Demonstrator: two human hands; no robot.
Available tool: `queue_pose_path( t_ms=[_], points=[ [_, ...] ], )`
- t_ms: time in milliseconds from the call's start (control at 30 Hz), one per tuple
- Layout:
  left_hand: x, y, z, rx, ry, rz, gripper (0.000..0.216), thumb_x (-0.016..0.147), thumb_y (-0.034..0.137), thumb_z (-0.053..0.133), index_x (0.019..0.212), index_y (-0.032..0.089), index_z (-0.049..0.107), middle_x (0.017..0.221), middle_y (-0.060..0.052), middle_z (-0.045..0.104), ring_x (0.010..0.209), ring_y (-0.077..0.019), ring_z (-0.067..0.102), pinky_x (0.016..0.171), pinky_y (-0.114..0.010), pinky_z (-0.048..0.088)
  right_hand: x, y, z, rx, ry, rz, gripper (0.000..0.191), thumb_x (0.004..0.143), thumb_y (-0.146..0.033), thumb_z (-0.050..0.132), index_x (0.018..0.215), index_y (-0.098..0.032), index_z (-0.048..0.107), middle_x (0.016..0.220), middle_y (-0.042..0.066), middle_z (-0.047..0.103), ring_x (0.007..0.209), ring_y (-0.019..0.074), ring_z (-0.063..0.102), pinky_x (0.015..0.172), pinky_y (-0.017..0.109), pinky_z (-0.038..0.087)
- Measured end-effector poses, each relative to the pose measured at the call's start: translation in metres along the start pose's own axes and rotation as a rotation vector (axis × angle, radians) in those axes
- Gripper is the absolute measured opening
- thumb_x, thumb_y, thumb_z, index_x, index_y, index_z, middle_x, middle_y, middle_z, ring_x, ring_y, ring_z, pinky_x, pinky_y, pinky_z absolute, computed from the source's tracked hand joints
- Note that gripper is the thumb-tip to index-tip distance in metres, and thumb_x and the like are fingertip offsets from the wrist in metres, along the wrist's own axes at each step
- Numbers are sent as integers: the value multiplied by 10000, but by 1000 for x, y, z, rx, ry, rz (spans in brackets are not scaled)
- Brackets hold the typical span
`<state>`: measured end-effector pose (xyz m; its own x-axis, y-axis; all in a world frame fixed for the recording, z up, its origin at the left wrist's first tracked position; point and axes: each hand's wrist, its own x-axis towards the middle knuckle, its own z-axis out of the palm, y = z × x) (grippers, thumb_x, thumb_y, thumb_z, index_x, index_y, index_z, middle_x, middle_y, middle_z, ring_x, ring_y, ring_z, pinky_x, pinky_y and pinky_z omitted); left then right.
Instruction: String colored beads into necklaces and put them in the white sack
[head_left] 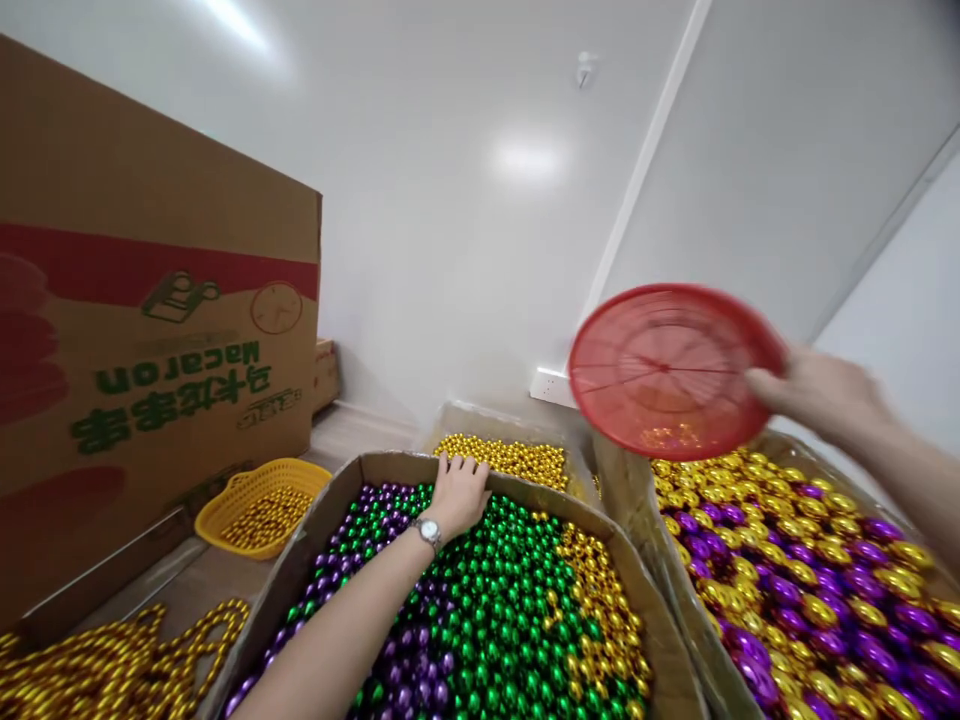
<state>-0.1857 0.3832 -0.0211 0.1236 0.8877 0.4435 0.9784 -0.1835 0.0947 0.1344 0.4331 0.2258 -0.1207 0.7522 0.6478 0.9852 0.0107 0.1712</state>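
My left hand (pixel 459 497), with a watch (pixel 428 532) on its wrist, grips the far rim of a cardboard box (pixel 390 466), fingers curled over the edge. Green beads (pixel 499 590), purple beads (pixel 420 665) and gold beads (pixel 606 590) fill this box. Off to the right, my right hand (pixel 817 395) holds a round red plastic basket (pixel 664 368) by its edge, tilted up in the air. Gold shows low in the basket, but whether it is beads inside or behind cannot be made out. The basket is above a box of larger gold and purple beads (pixel 795 580).
A yellow basket (pixel 247 482) with gold beads stands on the floor at left, near strings of gold beads (pixel 127 665). A large printed carton (pixel 187 350) rises behind them. Another box of gold beads (pixel 510 460) sits by the wall, below a white socket (pixel 553 387).
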Motion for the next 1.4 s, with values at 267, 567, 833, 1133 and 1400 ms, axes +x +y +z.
queue_pose_path(
  t_ms=[267, 567, 833, 1133, 1400],
  points=[
    [-3, -1, 4, 3, 40, 32, 280, 848, 331, 510, 1080, 177, 541, 999, -97, 595, 988, -282, 501, 1008, -534, 243, -3, -145, 139, -33, -133, -349, 585, 887, -128, 407, 1406, -378, 306, 1272, 134, 492, 1124, 290, 482, 774, 385, 515],
    [-1, 2, 6, 9, 35, 6, 213, 857, 182, 433, 1018, 176, 573, 963, -88, 608, 945, -269, 509, 992, -528, 261, -27, -152, 232, -41, -304, -364, 685, 872, -127, 483, 1437, -383, 189, 1431, 156, 329, 1264, 361, 366, 812, 449, 501],
    [2, 2, 9, 24, 32, -20, 240, 840, 84, 411, 983, 192, 571, 928, -65, 620, 920, -247, 512, 989, -521, 263, -26, -150, 242, 35, -421, -289, 491, 925, -313, 495, 1383, -259, 327, 1341, 97, 431, 1086, 229, 535, 874, 435, 482],
    [3, 2, 11, 26, 33, -28, 249, 830, 68, 422, 981, 197, 573, 922, -68, 614, 930, -247, 503, 1002, -544, 237, -15, -136, 240, 77, -545, -289, 348, 904, -323, 536, 1223, -187, 506, 1198, 74, 552, 1015, 199, 577, 866, 423, 483],
    [3, 3, 9, -1, 16, -37, 279, 829, 63, 410, 1003, 207, 574, 926, -68, 615, 949, -255, 504, 1012, -550, 220, -15, -129, 229, 143, -590, -212, 340, 901, -333, 539, 1204, -179, 518, 1193, 74, 555, 1022, 201, 572, 868, 424, 480]
  ],
)
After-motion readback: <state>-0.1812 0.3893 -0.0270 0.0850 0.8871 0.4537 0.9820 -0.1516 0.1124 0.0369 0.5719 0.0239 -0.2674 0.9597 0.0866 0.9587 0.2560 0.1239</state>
